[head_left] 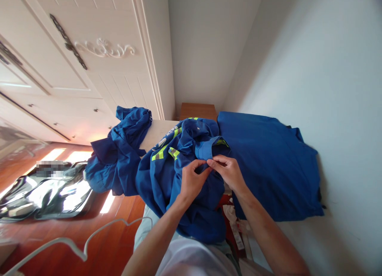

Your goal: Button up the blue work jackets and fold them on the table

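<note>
A blue garment with yellow-green and silver stripes (167, 180) lies bunched over my lap and the edge of a pale surface. My left hand (195, 176) pinches the lower edge of its lighter blue band (204, 150), which curves into an open loop. Right beside it, my right hand (225, 168) grips the same edge between thumb and fingers. The two sets of fingertips nearly touch. Whatever small detail lies between them is too small to make out.
Crumpled blue clothing (119, 148) is on the left, and flat blue cloth (271, 164) spreads on the right by the wall. A wooden box (197, 111) stands behind. White cabinets (113, 25), clear plastic bags (59, 192) and a white cable (86, 244) are to the left.
</note>
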`<control>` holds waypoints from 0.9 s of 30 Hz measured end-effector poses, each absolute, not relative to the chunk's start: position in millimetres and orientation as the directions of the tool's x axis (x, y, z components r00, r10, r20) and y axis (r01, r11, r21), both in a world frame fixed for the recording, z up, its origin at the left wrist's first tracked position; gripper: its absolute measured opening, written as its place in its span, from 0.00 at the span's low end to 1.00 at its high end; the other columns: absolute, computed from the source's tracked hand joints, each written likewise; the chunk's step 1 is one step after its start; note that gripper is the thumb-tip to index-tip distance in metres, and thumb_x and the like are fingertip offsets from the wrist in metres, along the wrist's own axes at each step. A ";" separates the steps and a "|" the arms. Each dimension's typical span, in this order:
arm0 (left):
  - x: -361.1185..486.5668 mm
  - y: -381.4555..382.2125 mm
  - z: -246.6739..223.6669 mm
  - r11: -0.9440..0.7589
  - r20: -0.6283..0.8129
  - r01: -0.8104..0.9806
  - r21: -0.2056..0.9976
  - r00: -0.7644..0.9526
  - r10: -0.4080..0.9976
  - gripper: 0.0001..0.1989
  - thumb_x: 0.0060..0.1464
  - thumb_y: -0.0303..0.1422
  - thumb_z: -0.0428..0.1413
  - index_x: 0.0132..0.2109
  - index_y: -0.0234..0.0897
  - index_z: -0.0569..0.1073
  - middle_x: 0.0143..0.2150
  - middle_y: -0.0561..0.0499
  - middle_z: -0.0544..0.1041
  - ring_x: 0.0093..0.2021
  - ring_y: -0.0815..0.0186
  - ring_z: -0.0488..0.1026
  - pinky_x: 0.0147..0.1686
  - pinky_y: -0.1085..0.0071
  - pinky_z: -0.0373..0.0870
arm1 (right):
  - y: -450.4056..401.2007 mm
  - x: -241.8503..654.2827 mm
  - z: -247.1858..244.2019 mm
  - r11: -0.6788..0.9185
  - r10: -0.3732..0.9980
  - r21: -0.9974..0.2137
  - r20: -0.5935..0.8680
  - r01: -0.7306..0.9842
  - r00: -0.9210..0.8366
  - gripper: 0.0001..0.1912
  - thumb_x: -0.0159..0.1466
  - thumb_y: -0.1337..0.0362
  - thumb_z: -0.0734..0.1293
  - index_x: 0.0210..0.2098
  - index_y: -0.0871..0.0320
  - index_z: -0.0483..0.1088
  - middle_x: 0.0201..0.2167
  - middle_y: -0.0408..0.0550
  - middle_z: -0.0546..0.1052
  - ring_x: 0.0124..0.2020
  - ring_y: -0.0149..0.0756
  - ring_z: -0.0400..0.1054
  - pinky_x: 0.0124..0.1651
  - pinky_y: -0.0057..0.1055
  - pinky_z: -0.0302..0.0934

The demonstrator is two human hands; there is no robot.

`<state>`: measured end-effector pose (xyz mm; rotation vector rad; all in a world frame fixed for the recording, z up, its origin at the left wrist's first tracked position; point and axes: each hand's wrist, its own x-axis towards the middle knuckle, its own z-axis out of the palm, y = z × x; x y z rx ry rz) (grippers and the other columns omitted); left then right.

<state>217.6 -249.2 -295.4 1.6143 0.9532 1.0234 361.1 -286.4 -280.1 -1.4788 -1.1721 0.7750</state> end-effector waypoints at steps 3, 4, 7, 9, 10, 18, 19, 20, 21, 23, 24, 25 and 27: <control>218.8 -248.8 -301.0 -0.199 0.182 0.025 0.980 0.303 0.936 0.15 0.50 0.36 0.65 0.43 0.37 0.73 0.34 0.52 0.80 0.37 0.64 0.77 0.38 0.71 0.71 | -281.5 361.5 -281.6 -0.044 0.954 -0.994 -0.011 0.103 0.301 0.18 0.54 0.49 0.74 0.26 0.60 0.77 0.20 0.42 0.70 0.23 0.29 0.60 0.25 0.27 0.53; 219.1 -248.9 -302.4 -0.187 0.178 0.004 0.982 0.293 0.939 0.17 0.49 0.35 0.65 0.45 0.38 0.71 0.34 0.52 0.80 0.37 0.64 0.77 0.38 0.71 0.71 | -280.3 360.9 -281.6 -0.058 0.952 -0.996 -0.035 0.066 0.303 0.18 0.54 0.49 0.74 0.26 0.60 0.77 0.19 0.42 0.70 0.22 0.28 0.58 0.25 0.27 0.51; 219.8 -249.2 -304.4 -0.171 0.170 -0.020 0.985 0.284 0.944 0.19 0.49 0.33 0.66 0.45 0.40 0.67 0.33 0.53 0.79 0.37 0.65 0.78 0.37 0.72 0.71 | -277.9 357.1 -279.2 -0.066 0.944 -0.998 -0.058 0.013 0.324 0.18 0.52 0.49 0.75 0.25 0.60 0.76 0.18 0.40 0.68 0.21 0.26 0.55 0.24 0.27 0.47; 220.2 -249.1 -304.8 -0.169 0.172 -0.034 0.985 0.273 0.946 0.18 0.48 0.33 0.66 0.44 0.40 0.67 0.34 0.53 0.79 0.38 0.64 0.78 0.37 0.72 0.71 | -277.0 354.2 -277.0 -0.069 0.937 -0.998 -0.069 -0.013 0.342 0.18 0.52 0.50 0.75 0.23 0.60 0.76 0.18 0.40 0.68 0.21 0.26 0.55 0.24 0.27 0.46; 220.4 -248.9 -305.0 -0.166 0.171 -0.042 0.985 0.264 0.949 0.19 0.48 0.33 0.66 0.44 0.40 0.67 0.34 0.53 0.79 0.38 0.64 0.78 0.37 0.72 0.71 | -276.7 353.0 -276.2 -0.071 0.933 -0.997 -0.077 -0.030 0.350 0.18 0.51 0.50 0.75 0.23 0.60 0.75 0.18 0.40 0.68 0.21 0.26 0.55 0.24 0.27 0.46; 222.2 -245.2 -307.8 -0.086 0.120 -0.149 0.985 0.237 0.964 0.21 0.45 0.33 0.68 0.42 0.38 0.65 0.32 0.53 0.79 0.34 0.66 0.77 0.32 0.74 0.69 | -272.1 353.2 -279.3 -0.069 0.918 -0.994 -0.095 -0.080 0.386 0.16 0.49 0.52 0.76 0.25 0.60 0.77 0.17 0.40 0.66 0.20 0.25 0.53 0.23 0.27 0.46; 222.2 -244.9 -308.0 -0.084 0.118 -0.154 0.984 0.226 0.967 0.22 0.44 0.33 0.68 0.42 0.38 0.65 0.31 0.53 0.79 0.33 0.66 0.77 0.32 0.75 0.69 | -271.6 353.3 -279.5 -0.078 0.918 -0.992 -0.109 -0.096 0.381 0.16 0.49 0.52 0.77 0.26 0.60 0.77 0.16 0.39 0.64 0.19 0.24 0.51 0.22 0.27 0.44; 222.2 -244.6 -308.1 -0.082 0.116 -0.159 0.984 0.219 0.969 0.22 0.44 0.33 0.68 0.42 0.38 0.65 0.31 0.53 0.79 0.33 0.66 0.77 0.32 0.75 0.69 | -271.1 353.1 -279.5 -0.089 0.919 -0.988 -0.130 -0.126 0.371 0.17 0.48 0.52 0.77 0.26 0.60 0.77 0.15 0.38 0.63 0.18 0.24 0.50 0.21 0.27 0.42; 222.2 -244.4 -308.3 -0.077 0.113 -0.167 0.983 0.217 0.970 0.22 0.44 0.33 0.69 0.42 0.38 0.65 0.31 0.53 0.79 0.33 0.66 0.77 0.32 0.75 0.69 | -270.6 352.7 -279.4 -0.102 0.920 -0.981 -0.157 -0.167 0.359 0.17 0.47 0.53 0.77 0.25 0.60 0.77 0.14 0.37 0.61 0.17 0.23 0.48 0.21 0.26 0.40; 222.2 -244.3 -308.7 -0.062 0.107 -0.198 0.978 0.222 0.969 0.22 0.43 0.33 0.69 0.42 0.38 0.66 0.31 0.53 0.79 0.33 0.66 0.77 0.32 0.75 0.69 | -269.7 351.5 -279.1 -0.123 0.918 -0.959 -0.208 -0.256 0.336 0.17 0.46 0.53 0.78 0.24 0.60 0.75 0.13 0.36 0.59 0.16 0.22 0.46 0.19 0.26 0.37; 222.3 -244.4 -308.8 -0.053 0.105 -0.221 0.974 0.227 0.968 0.22 0.43 0.33 0.69 0.42 0.38 0.66 0.31 0.53 0.79 0.32 0.66 0.77 0.31 0.75 0.69 | -269.2 350.7 -279.0 -0.130 0.917 -0.946 -0.229 -0.298 0.328 0.17 0.45 0.54 0.78 0.23 0.60 0.74 0.13 0.36 0.59 0.15 0.21 0.46 0.19 0.25 0.36; 222.4 -244.5 -309.0 -0.046 0.104 -0.244 0.969 0.229 0.968 0.22 0.43 0.33 0.69 0.42 0.38 0.65 0.31 0.53 0.79 0.31 0.67 0.77 0.31 0.75 0.70 | -268.7 350.1 -278.9 -0.138 0.914 -0.932 -0.250 -0.335 0.320 0.17 0.44 0.54 0.78 0.23 0.59 0.73 0.13 0.35 0.59 0.15 0.21 0.45 0.18 0.25 0.36; 222.8 -244.7 -309.5 -0.038 0.106 -0.283 0.958 0.230 0.967 0.22 0.43 0.32 0.69 0.42 0.38 0.66 0.31 0.53 0.79 0.31 0.67 0.77 0.31 0.75 0.70 | -267.6 349.5 -278.9 -0.161 0.907 -0.904 -0.294 -0.397 0.301 0.18 0.42 0.55 0.79 0.22 0.59 0.71 0.13 0.34 0.59 0.14 0.19 0.43 0.17 0.24 0.35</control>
